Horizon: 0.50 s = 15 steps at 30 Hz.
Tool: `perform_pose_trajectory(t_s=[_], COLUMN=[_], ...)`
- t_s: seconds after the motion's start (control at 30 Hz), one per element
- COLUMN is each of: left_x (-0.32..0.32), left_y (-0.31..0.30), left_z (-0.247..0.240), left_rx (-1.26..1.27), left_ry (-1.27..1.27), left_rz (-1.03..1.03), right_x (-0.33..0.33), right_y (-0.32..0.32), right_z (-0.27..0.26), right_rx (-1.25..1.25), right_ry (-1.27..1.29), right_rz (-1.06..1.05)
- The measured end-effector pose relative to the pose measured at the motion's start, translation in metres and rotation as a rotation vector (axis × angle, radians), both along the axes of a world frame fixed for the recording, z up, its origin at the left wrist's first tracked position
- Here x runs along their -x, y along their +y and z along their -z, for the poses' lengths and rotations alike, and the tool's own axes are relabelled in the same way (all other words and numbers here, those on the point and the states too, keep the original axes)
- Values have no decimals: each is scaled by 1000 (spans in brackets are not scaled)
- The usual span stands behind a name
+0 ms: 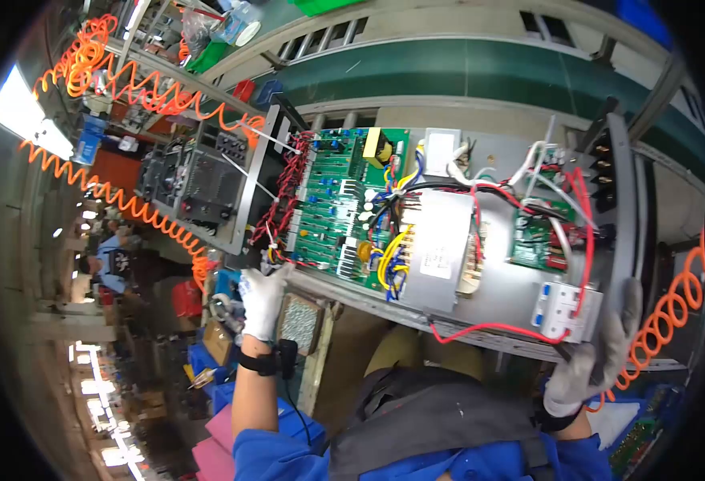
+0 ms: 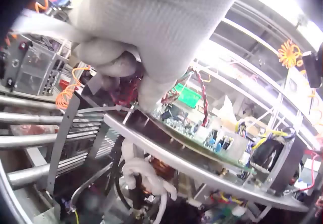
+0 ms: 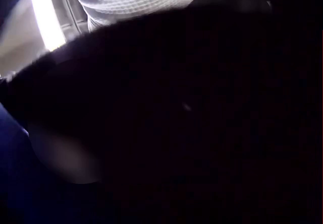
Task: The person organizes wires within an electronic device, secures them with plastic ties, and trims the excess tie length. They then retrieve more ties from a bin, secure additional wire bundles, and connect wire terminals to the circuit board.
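Observation:
An open metal chassis (image 1: 497, 297) lies in front of me, carrying a green circuit board (image 1: 332, 216), a silver transformer (image 1: 433, 248) and a white circuit breaker (image 1: 561, 311). My white-gloved left hand (image 1: 262, 303) grips its near left corner, beside a bundle of red wires (image 1: 284, 196). In the left wrist view the fingers of that hand (image 2: 151, 27) curl down over the corner by the board's edge. At the near right corner my gloved right hand (image 1: 593, 361) holds the end panel (image 1: 621, 176), fingers along its outer side. The right wrist view is mostly dark, with only some glove (image 3: 136, 0) showing.
Another chassis with dark parts (image 1: 200, 180) stands to the left. Orange coiled hoses (image 1: 120, 196) hang at the left, and one more coil (image 1: 665, 321) at the right. Beyond the chassis runs a green conveyor strip (image 1: 417, 76). Metal rollers (image 2: 30, 118) show in the left wrist view.

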<state>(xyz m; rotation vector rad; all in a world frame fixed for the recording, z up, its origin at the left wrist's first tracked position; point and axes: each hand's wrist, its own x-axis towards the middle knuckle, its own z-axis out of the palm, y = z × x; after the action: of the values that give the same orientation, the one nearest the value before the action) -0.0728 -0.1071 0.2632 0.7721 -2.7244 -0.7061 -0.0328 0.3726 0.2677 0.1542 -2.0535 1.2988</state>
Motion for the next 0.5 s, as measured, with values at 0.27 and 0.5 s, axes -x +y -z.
perform_pose_trajectory(t_s=[0.27, 0.5], left_x=[5, -29], left_y=[-30, 11], left_z=[52, -7], left_rx=[-591, 0], left_ry=[301, -15], left_rz=[55, 91], right_x=[5, 57], right_y=[-13, -7], right_z=[-3, -4], right_rx=[-20, 282], right_ry=[114, -59], right_rz=[105, 87])
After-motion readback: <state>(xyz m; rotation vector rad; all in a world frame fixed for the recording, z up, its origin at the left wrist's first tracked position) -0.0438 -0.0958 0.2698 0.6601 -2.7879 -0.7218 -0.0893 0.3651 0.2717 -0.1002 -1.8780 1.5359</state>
